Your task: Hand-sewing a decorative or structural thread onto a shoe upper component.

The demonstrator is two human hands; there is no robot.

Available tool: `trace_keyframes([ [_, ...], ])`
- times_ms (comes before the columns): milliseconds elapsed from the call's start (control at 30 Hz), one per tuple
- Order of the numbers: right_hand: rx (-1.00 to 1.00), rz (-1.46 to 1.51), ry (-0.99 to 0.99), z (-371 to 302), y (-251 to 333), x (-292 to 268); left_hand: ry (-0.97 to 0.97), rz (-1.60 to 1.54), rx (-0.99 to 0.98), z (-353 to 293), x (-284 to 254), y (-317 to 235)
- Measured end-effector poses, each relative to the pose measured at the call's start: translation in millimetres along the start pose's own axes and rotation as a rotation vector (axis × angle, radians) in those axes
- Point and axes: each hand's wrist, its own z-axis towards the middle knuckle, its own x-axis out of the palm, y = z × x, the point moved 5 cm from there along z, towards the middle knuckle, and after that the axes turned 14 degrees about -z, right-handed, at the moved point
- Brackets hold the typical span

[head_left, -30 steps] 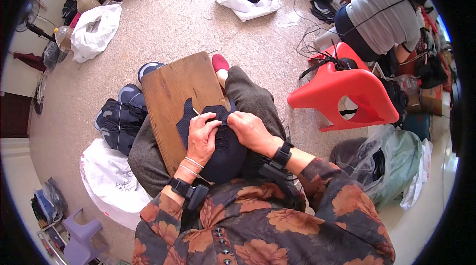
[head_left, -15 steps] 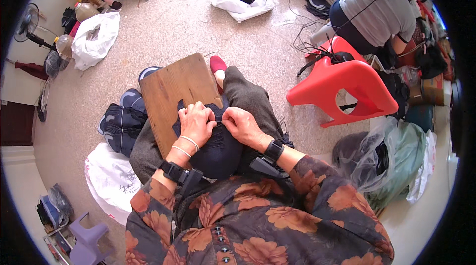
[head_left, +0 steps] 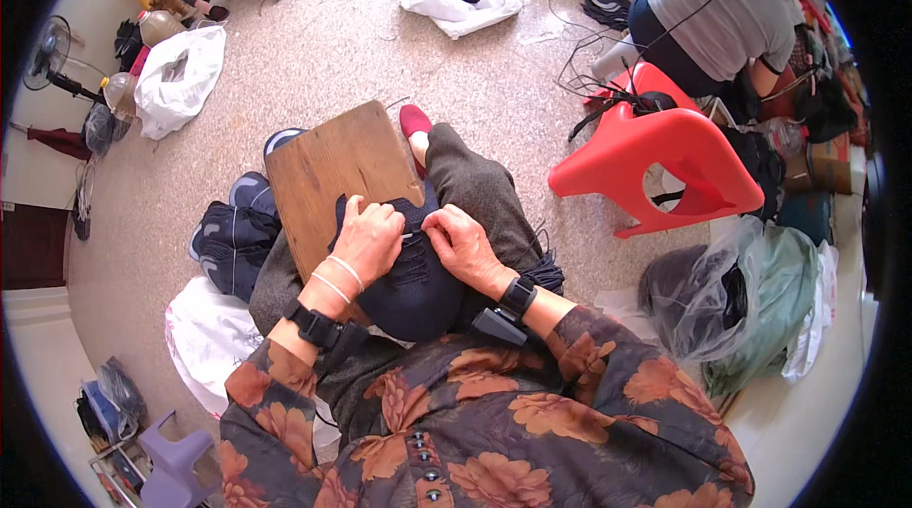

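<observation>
A dark navy shoe (head_left: 411, 294) with dark laces rests on my lap, its rounded toe toward me and its opening on a wooden board (head_left: 344, 161). My left hand (head_left: 372, 237) is closed in a pinch above the lacing. A small pale tip shows at its fingertips, perhaps a lace end; too small to be sure. My right hand (head_left: 462, 240) pinches the shoe's right side by the eyelets, with fingers curled. What lies between its fingertips is partly hidden.
Left of my leg lie more navy shoes (head_left: 233, 247) and a white bag (head_left: 204, 342). A red plastic stool (head_left: 665, 161) with dark laces stands right, near plastic bags (head_left: 727, 299). A person in grey (head_left: 717, 14) bends at the upper right; another sits upper left.
My left hand has drawn slightly left and down, away from my right hand, uncovering more of the lacing. My right hand stays by the shoe's right edge.
</observation>
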Motion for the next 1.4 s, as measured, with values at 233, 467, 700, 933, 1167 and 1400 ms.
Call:
trace_keyframes([
  [233,-0.045,-0.003,-0.061,-0.7,0.0,-0.1,-0.261,-0.08,-0.041,-22.5,-27.6,-6.2],
  [467,0.049,0.0,0.02,-0.1,1.7,0.3,-0.359,-0.241,-0.262,-36.2,1.5,-8.4],
  [700,0.066,-0.009,0.023,2.6,2.6,4.8,-0.371,-0.249,-0.322,-18.0,20.7,-7.4],
  [933,0.059,-0.093,-0.012,-9.0,10.5,4.6,-0.399,-0.283,-0.313,-16.9,22.1,-8.9],
  [1167,0.032,-0.174,-0.039,-4.8,8.4,9.4,-0.317,-0.289,-0.275,-16.3,18.3,-3.1],
  [1400,0.037,-0.047,-0.004,-4.7,7.0,-0.6,-0.674,-0.695,-0.398,-65.4,-13.7,17.1],
])
